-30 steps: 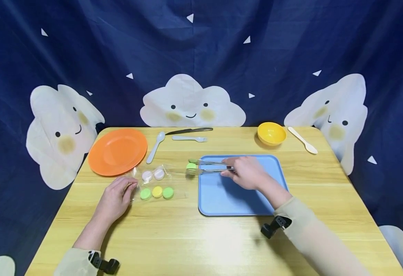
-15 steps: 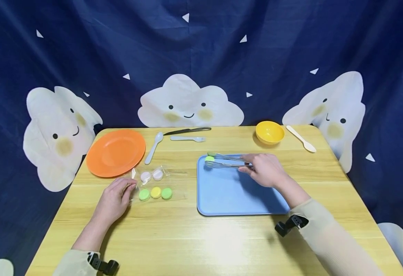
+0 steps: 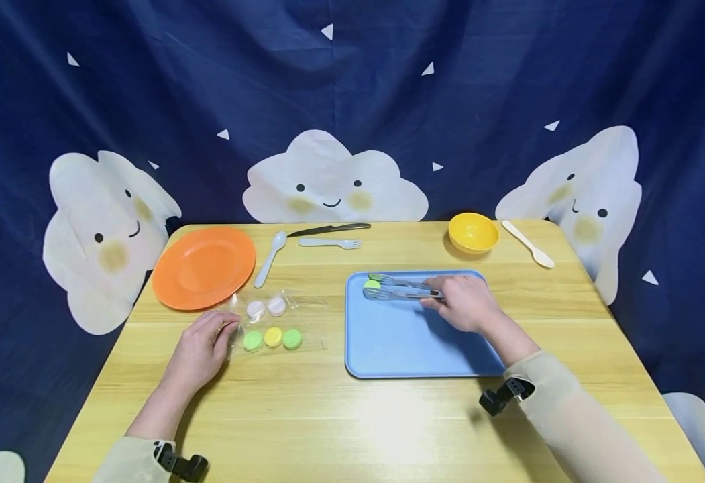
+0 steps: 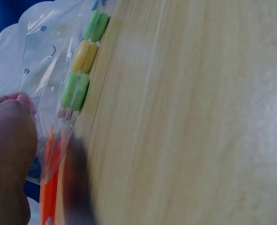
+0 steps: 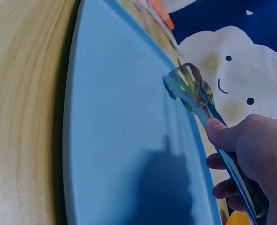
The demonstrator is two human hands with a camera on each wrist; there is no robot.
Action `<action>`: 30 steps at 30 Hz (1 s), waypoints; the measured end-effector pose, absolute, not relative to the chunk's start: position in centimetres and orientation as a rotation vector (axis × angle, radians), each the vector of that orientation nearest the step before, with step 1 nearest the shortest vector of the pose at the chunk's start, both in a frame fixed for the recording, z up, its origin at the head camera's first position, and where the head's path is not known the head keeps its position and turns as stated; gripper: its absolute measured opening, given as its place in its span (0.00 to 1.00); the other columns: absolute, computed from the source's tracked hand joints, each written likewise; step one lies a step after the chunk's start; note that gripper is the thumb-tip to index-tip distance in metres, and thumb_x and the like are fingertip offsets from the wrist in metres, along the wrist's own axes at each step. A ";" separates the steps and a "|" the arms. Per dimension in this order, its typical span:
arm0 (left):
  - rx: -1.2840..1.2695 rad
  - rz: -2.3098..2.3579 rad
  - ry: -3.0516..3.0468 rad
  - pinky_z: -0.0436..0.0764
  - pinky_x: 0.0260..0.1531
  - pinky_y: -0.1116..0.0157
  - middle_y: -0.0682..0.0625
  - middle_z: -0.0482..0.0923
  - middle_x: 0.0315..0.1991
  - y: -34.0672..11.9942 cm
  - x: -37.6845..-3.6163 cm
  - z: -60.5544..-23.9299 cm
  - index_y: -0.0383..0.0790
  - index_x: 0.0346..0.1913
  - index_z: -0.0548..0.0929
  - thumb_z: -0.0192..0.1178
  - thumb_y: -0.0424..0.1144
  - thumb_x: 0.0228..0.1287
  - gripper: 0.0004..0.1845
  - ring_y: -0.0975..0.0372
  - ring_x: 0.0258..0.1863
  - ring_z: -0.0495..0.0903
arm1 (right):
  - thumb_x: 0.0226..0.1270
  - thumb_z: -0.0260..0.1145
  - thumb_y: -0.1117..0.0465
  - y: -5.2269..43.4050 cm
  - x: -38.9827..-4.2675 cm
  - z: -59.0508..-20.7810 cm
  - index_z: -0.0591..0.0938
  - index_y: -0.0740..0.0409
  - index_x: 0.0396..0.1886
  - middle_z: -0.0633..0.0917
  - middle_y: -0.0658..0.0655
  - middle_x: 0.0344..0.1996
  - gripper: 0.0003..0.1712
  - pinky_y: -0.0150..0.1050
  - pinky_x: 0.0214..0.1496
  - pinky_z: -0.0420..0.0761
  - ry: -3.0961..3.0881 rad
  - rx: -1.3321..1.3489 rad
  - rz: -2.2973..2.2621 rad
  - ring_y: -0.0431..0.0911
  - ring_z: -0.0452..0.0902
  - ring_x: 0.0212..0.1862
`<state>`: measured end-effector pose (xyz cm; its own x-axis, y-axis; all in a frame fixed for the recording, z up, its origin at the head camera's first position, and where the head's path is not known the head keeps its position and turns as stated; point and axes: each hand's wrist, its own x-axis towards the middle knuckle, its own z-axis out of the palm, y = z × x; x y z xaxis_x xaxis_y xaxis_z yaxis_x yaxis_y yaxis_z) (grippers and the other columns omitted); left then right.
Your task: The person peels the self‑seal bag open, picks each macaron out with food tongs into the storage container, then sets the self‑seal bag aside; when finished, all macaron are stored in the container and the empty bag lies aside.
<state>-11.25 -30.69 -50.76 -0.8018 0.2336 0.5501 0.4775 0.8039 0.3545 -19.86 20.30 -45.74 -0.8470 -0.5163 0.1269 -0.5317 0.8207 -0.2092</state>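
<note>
In the head view the right hand (image 3: 463, 303) grips metal tongs (image 3: 402, 290) clasping a green macaron (image 3: 372, 284) over the blue tray (image 3: 412, 349), well apart from the left hand (image 3: 202, 349), which in the left wrist view pinches the clear bag (image 4: 49, 75) of macarons (image 4: 77, 70), while the right wrist view shows the tongs' tips just above the tray's far corner.

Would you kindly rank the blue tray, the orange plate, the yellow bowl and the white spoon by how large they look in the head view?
1. Blue tray, clearly the largest.
2. Orange plate.
3. Yellow bowl and white spoon: not ranked. The spoon looks longer but much thinner, and both lie at the table's far edge, so they appear small.
</note>
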 end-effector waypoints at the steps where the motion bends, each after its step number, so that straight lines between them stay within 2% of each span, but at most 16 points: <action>1: -0.530 -0.672 -2.497 0.83 0.47 0.55 0.49 0.87 0.40 -30.7 -11.2 -50.8 0.36 0.44 0.88 0.72 0.21 0.62 0.11 0.53 0.44 0.86 | 0.74 0.72 0.45 20.3 -19.9 -45.8 0.89 0.53 0.51 0.89 0.50 0.36 0.18 0.51 0.32 0.81 -2.942 0.848 0.370 0.50 0.86 0.35; 4: -0.530 -0.672 -2.496 0.82 0.48 0.55 0.48 0.87 0.40 -30.7 -11.2 -50.8 0.36 0.44 0.88 0.72 0.21 0.62 0.11 0.53 0.44 0.86 | 0.74 0.72 0.45 20.3 -19.8 -45.8 0.88 0.53 0.50 0.87 0.48 0.33 0.18 0.50 0.31 0.79 -2.960 0.845 0.382 0.49 0.84 0.33; 6: -0.530 -0.675 -2.497 0.82 0.48 0.56 0.48 0.86 0.40 -30.7 -11.2 -50.8 0.36 0.44 0.88 0.72 0.21 0.62 0.11 0.53 0.44 0.86 | 0.74 0.72 0.45 20.4 -19.8 -45.7 0.88 0.55 0.53 0.87 0.49 0.33 0.20 0.51 0.32 0.80 -2.962 0.839 0.388 0.49 0.84 0.34; 10: -0.528 -0.675 -2.499 0.82 0.49 0.56 0.49 0.86 0.40 -30.7 -11.3 -50.8 0.36 0.44 0.88 0.72 0.22 0.63 0.10 0.53 0.45 0.86 | 0.73 0.73 0.45 20.1 -19.6 -45.3 0.87 0.57 0.59 0.90 0.51 0.38 0.25 0.54 0.38 0.84 -2.950 0.832 0.403 0.51 0.87 0.38; 19: -0.519 -0.687 -2.500 0.81 0.50 0.56 0.48 0.86 0.40 -30.8 -11.2 -50.8 0.36 0.44 0.87 0.72 0.23 0.64 0.09 0.53 0.46 0.86 | 0.72 0.74 0.44 17.5 -18.6 -44.0 0.86 0.59 0.62 0.91 0.51 0.43 0.29 0.53 0.40 0.85 -2.914 0.937 0.430 0.51 0.88 0.43; 26: -0.507 -0.694 -2.506 0.82 0.50 0.55 0.48 0.86 0.41 -30.8 -11.1 -50.8 0.36 0.45 0.87 0.72 0.23 0.64 0.10 0.52 0.46 0.86 | 0.74 0.72 0.44 14.8 -17.8 -44.2 0.86 0.56 0.62 0.90 0.50 0.44 0.27 0.54 0.45 0.86 -2.894 1.047 0.434 0.51 0.88 0.47; 30: -0.506 -0.695 -2.509 0.83 0.50 0.53 0.48 0.87 0.41 -30.8 -11.0 -50.8 0.36 0.45 0.87 0.72 0.22 0.64 0.10 0.52 0.46 0.86 | 0.76 0.69 0.43 13.2 -17.7 -44.3 0.86 0.55 0.63 0.90 0.52 0.52 0.26 0.55 0.50 0.86 -2.901 1.086 0.435 0.52 0.87 0.53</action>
